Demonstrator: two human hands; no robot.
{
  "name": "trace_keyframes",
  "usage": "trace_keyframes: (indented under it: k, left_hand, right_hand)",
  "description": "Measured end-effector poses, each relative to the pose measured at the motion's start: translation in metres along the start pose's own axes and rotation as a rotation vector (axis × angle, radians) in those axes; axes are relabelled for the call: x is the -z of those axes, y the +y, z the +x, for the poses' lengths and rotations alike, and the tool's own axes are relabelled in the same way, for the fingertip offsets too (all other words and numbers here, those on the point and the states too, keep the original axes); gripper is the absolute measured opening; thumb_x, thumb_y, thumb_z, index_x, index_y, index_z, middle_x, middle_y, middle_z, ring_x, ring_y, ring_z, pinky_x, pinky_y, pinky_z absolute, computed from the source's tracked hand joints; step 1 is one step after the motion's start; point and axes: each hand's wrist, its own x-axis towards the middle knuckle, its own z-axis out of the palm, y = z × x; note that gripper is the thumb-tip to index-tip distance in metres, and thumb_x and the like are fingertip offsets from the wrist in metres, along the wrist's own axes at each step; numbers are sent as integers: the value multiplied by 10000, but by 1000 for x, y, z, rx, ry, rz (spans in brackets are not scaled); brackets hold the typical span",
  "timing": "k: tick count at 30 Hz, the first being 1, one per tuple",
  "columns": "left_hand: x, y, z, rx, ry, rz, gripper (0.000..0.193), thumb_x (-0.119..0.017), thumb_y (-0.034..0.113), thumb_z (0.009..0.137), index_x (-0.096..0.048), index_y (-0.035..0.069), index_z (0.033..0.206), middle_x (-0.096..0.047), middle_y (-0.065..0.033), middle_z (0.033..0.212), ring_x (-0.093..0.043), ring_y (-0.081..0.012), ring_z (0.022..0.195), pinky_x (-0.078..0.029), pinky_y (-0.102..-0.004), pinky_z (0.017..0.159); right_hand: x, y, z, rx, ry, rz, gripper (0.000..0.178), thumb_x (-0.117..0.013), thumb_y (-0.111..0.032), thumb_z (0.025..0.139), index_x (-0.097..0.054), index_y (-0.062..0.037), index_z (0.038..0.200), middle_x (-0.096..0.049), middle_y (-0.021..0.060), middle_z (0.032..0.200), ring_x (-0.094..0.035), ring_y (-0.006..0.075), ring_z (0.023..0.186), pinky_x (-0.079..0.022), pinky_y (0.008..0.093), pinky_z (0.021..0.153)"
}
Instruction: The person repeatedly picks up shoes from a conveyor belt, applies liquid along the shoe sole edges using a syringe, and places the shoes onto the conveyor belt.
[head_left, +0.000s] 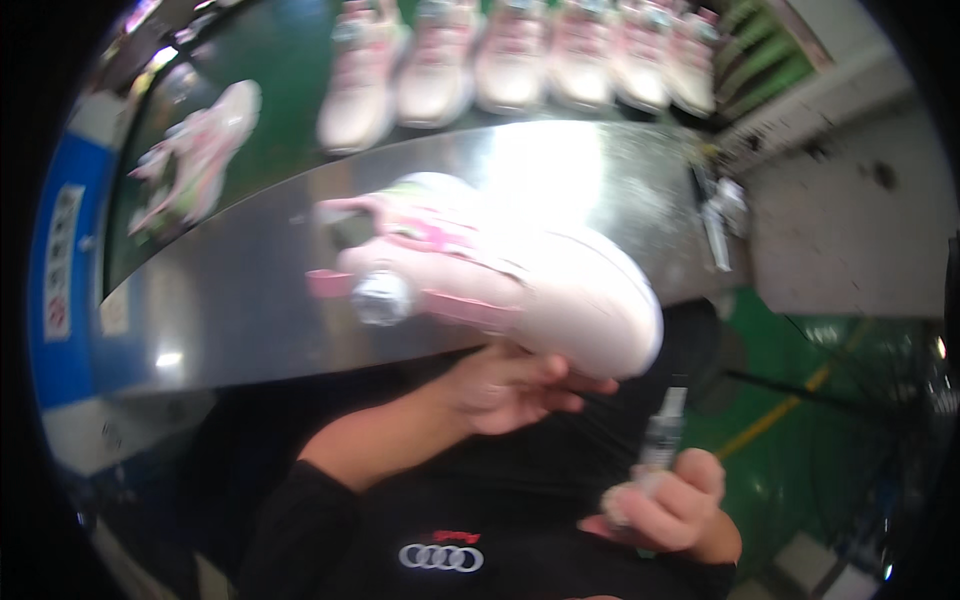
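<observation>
A pale pink sneaker (590,300) is tilted over the metal table, its toe to the right and its heel to the left. A round silvery piece (382,297) shows on its side near the heel. My left hand (510,388) is closed on the sneaker from its near side, with part of the fingers hidden behind it. Lower right, my right hand (670,505) grips a slim syringe-like tool (664,430), clear with a pale narrow tip pointing up. The tool is apart from the sneaker. Motion blurs the picture somewhat.
Several similar sneakers (430,90) stand in a row on a green surface beyond the metal table (250,330). Another sneaker (205,150) lies at far left. A thin tool and crumpled white material (725,210) rest at the table's right end, beside a stained pale panel (850,220).
</observation>
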Motion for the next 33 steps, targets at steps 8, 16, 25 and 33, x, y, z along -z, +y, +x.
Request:
trace_keyframes:
  k: [8,16,25,33]
  left_hand:
    - [-9,9,-125,-150,407,153,767,-693,102,747,-258,0,1371,-457,-153,1305,-463,-283,1215,-381,-424,1024]
    - [-4,40,-163,-530,627,542,839,-711,182,697,-253,-73,1353,-456,-203,1296,-492,-283,1184,-415,-399,986]
    - [8,245,-141,-896,831,898,468,-540,114,845,-406,-47,1264,-540,-161,1200,-555,-245,1078,-438,-390,947]
    - [46,315,-82,-615,871,902,332,-569,133,863,-507,-33,1144,-609,-112,1065,-603,-221,963,-484,-375,875]
  right_hand:
    - [-58,80,2,-164,-7,27,545,-799,-317,629,-557,-78,1055,-601,57,827,-421,231,639,-334,337,617]
    - [-104,121,39,-239,68,119,471,-799,-274,616,-595,-76,990,-612,41,822,-431,228,693,-351,316,669]
    - [-113,120,55,-266,70,78,517,-795,-277,580,-591,-95,1019,-618,23,823,-425,224,698,-379,313,668]
    - [-117,115,60,-289,22,49,489,-772,-279,602,-593,-85,1013,-606,35,825,-435,233,703,-383,321,666]
